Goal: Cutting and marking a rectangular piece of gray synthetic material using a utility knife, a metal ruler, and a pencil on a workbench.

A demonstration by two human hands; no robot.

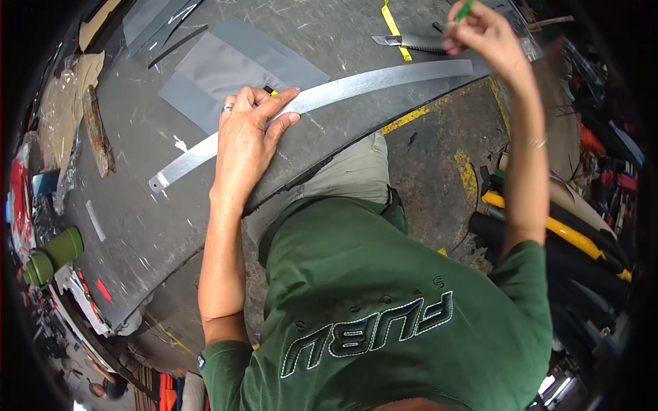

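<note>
silver metal, in the form of a long flat ruler, lies aslant on the dark grey, scuffed workbench, near the edge closest to the person. its left end bears a small hole; its bowed outline is consistent with the lens.

left hand: set down across the ruler, thumb and forefinger parted, both tips on the metal. a small black-and-yellow item shows just behind the forefinger; whether the other fingers grip it cannot be told.

right hand: raised at the far right of the bench, blurred, fingers closed narrowly on a slim green object.

near the right hand, a black-handled cutter knife with bare blade crosses a narrow yellow strip. flat grey rectangular sheets lie beyond the ruler, partly overlapping.

containers: one olive-green cylindrical bottle lies at the left end of the bench; its contents cannot be seen. crumpled clear plastic wrapping lies beside torn brown cardboard; whether it encloses anything cannot be told.
</note>
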